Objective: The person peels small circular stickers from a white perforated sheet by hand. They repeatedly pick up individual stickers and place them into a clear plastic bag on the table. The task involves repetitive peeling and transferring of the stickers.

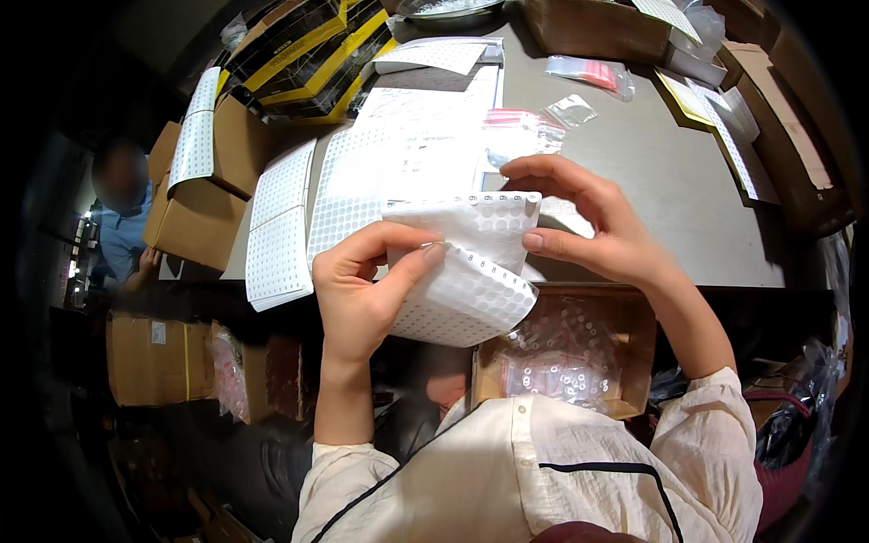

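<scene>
My left hand (362, 290) pinches a white sheet of small round stickers (471, 294) between thumb and fingers. The sheet is bent over, with rows of printed dots on its curled lower part and a folded upper part behind. My right hand (597, 222) is at the sheet's right edge, thumb and fingers spread apart, the thumb tip at or just beside that edge. Beyond my hands lie another sticker sheet (339, 195), a stack of sticker sheets (278, 231) and papers (421, 104) on the table.
Small clear bags (520, 136) and a bag with red contents (588, 74) lie on the grey table (652, 199). Below its edge, an open carton (638, 362) holds bagged white rings (566, 362). Cartons (204, 222) stand left, near another person (127, 217).
</scene>
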A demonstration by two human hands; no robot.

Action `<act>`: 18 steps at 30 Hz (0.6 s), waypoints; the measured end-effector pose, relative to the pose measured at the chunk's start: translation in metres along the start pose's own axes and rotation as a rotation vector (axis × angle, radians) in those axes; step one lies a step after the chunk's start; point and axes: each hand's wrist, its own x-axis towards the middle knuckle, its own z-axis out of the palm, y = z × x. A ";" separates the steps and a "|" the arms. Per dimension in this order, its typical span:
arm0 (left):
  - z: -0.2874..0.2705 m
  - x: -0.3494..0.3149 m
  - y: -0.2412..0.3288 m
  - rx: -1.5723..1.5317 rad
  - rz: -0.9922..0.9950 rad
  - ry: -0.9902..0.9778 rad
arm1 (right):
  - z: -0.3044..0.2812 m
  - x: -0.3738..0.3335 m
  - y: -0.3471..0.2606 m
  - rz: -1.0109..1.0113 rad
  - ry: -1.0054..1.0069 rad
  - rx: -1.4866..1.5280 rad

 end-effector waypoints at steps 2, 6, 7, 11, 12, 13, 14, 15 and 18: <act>0.001 0.003 -0.006 0.011 0.003 -0.007 | -0.015 0.001 0.000 0.040 -0.031 -0.049; 0.002 0.009 -0.014 0.065 0.078 -0.039 | -0.036 0.010 -0.008 -0.006 -0.111 -0.266; 0.002 0.011 -0.016 0.084 0.110 -0.049 | -0.040 0.012 -0.011 -0.023 -0.154 -0.334; 0.001 0.016 -0.018 0.165 0.172 -0.067 | -0.037 0.019 -0.023 -0.157 -0.222 -0.660; 0.001 0.017 -0.019 0.166 0.177 -0.074 | -0.036 0.019 -0.023 -0.162 -0.215 -0.707; 0.001 0.018 -0.020 0.168 0.181 -0.081 | -0.035 0.020 -0.021 -0.177 -0.219 -0.734; 0.001 0.019 -0.022 0.165 0.190 -0.088 | -0.034 0.020 -0.019 -0.192 -0.224 -0.760; 0.001 0.020 -0.024 0.161 0.198 -0.095 | -0.034 0.021 -0.017 -0.207 -0.229 -0.785; 0.004 0.022 -0.028 0.107 0.161 -0.069 | -0.033 0.022 -0.015 -0.211 -0.225 -0.813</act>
